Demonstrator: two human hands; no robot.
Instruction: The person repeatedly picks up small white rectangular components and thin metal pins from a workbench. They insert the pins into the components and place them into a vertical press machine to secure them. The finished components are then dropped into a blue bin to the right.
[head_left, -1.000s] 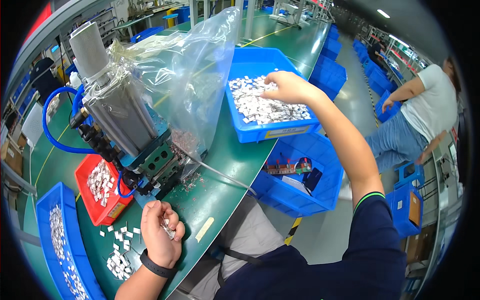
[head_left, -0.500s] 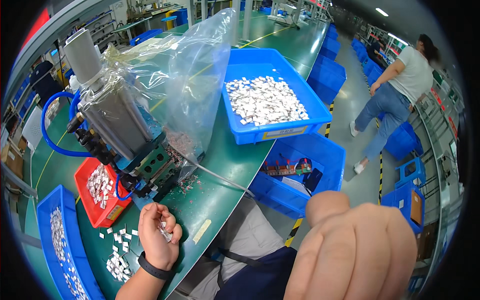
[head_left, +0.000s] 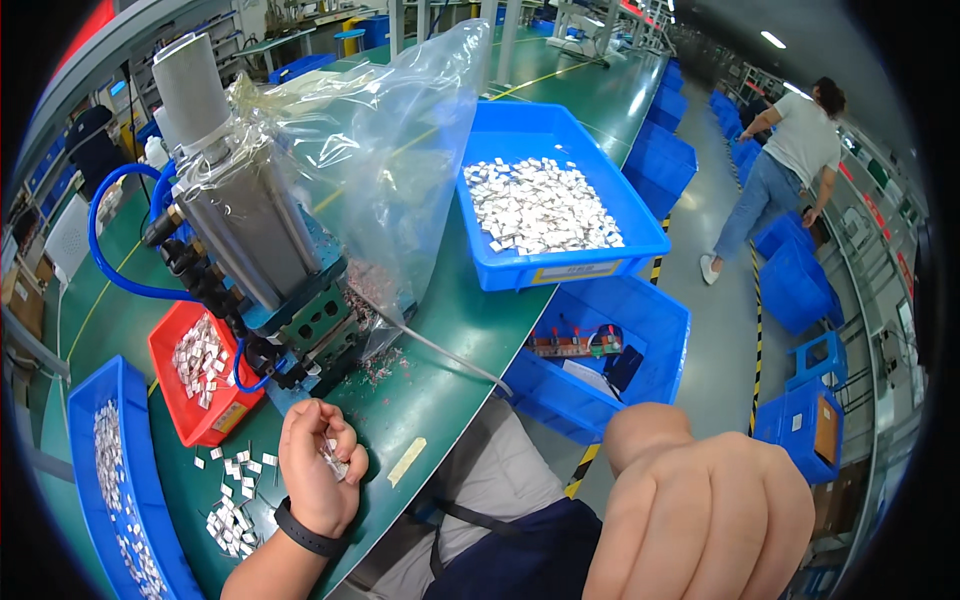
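While the left hand [head_left: 318, 470] lies at the foot of the press [head_left: 255, 235], fingers curled round a few white parts [head_left: 336, 460], the right hand [head_left: 710, 510] is up close to the camera, back outward, fingers bent under; whether it grips anything cannot be told. It blocks the lower right of the view and a corner of the crate [head_left: 650, 312]. Clear bag [head_left: 400, 170] hangs from the press toward the blue tray [head_left: 515, 130], veiling some bench [head_left: 430, 400]. Press front overlaps the red tray [head_left: 205, 432] in view; blue hose [head_left: 94, 235] loops at its left. Grey cable [head_left: 460, 357] runs to the bench edge. Scraps [head_left: 378, 368] beside the press; tape strip [head_left: 407, 462] nearer the edge. Person [head_left: 800, 145] in the aisle, well apart.

Containers: blue tray, broad heap of parts. Red tray, smaller heap. Long bin [head_left: 145, 450] at far left, parts strewn along it. Crate: circuit board [head_left: 570, 345], dark flat item [head_left: 624, 368]. Loose parts also on the bench, between long bin and left hand.
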